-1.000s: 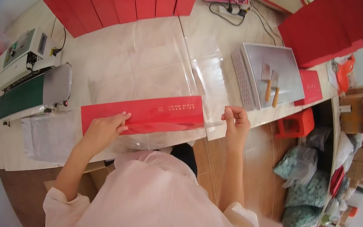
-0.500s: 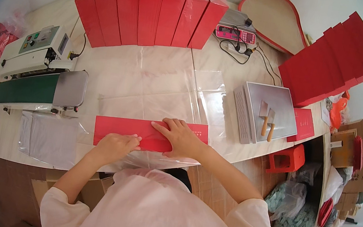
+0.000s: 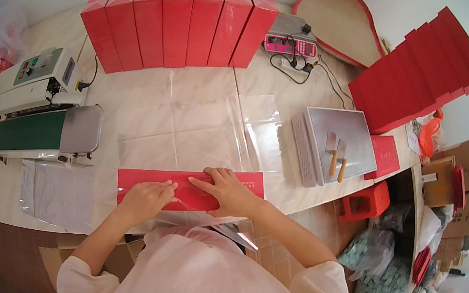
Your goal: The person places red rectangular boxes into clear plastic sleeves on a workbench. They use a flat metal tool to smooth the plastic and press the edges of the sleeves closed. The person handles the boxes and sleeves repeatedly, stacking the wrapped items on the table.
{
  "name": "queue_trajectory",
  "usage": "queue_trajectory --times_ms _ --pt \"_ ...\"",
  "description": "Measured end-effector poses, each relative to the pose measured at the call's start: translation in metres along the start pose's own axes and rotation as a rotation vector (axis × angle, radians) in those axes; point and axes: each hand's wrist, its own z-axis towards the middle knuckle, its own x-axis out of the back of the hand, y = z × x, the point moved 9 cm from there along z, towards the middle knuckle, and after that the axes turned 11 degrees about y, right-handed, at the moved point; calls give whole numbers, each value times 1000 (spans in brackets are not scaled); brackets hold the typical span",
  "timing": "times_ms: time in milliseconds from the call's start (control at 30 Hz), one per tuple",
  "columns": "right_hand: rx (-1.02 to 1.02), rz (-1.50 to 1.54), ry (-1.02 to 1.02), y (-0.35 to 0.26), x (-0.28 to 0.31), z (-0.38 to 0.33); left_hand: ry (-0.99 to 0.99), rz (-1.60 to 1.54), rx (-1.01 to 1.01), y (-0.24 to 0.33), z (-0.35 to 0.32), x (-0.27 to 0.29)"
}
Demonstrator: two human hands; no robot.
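A long flat red box (image 3: pixel 138 178) lies across the table's near edge, directly in front of me. Clear plastic film (image 3: pixel 178 218) trails from its near side toward my shirt. On the box's left half rests my left hand (image 3: pixel 146 200), its fingers closed in a pinch; what they hold, if anything, is hidden. My right hand (image 3: pixel 230 193) lies on the right half with thumb and fingers spread, pressing on the red surface. Beyond the box, a large clear plastic sheet (image 3: pixel 181 128) is spread over the tabletop.
Tall red boxes (image 3: pixel 174 23) stand in a row at the back; more red boxes (image 3: pixel 417 72) are stacked far right. A sealing machine (image 3: pixel 41 106) sits left, above clear bags (image 3: pixel 57 193). Right are a metal-topped block (image 3: pixel 335 145) with small trowels (image 3: pixel 336 155) and a red stool (image 3: pixel 366 201).
The view has shifted, so the table things sit slightly farther left. Both hands stay on the red box. Shiny film now shows lifted at the near edge, below my right hand.
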Motion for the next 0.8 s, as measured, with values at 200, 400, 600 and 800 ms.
queue_trajectory --times_ms 200,400,600,800 --pt "41 -19 236 -23 33 -14 -76 -47 49 -2 2 -3" --pt "-203 -70 109 -33 1 -74 -56 -31 50 -3 0 -3" --pt "-437 -64 97 -5 -3 -140 -70 -51 47 -4 6 -5" --pt "-435 -193 356 25 90 -145 -118 -60 140 -8 9 -4"
